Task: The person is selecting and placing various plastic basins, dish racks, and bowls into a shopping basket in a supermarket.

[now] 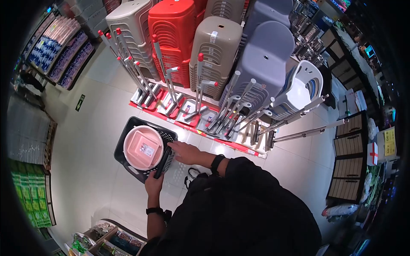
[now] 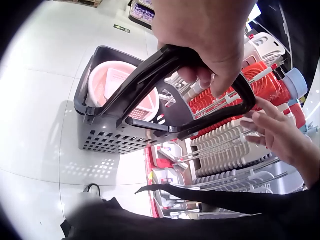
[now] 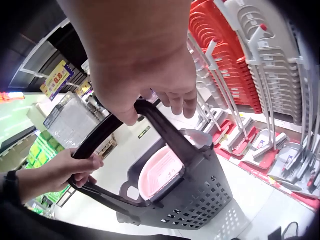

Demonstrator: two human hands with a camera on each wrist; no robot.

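A black plastic shopping basket (image 1: 120, 149) with perforated sides is in front of me. In it sits a round pink basin (image 1: 131, 161), and a squarish pink plastic basket (image 1: 139, 143) with a white label lies inside that. My left hand (image 2: 200, 32) grips the shopping basket's raised black handle (image 2: 152, 70), fingers curled round the bar. At the handle's other end is my right hand (image 3: 145, 75); its thumb rests against the bar while the fingers extend loosely past it. The left wrist view also has these right-hand fingers (image 2: 270, 122) at the handle's corner.
Beyond the basket, a low red-edged display holds dustpans and upright brushes (image 1: 171, 102). Stacked red stools (image 1: 171, 21) and grey chairs (image 1: 267, 51) stand behind it. Green packages (image 1: 32, 192) line the left, and a bin of goods (image 1: 115, 241) is at the near left.
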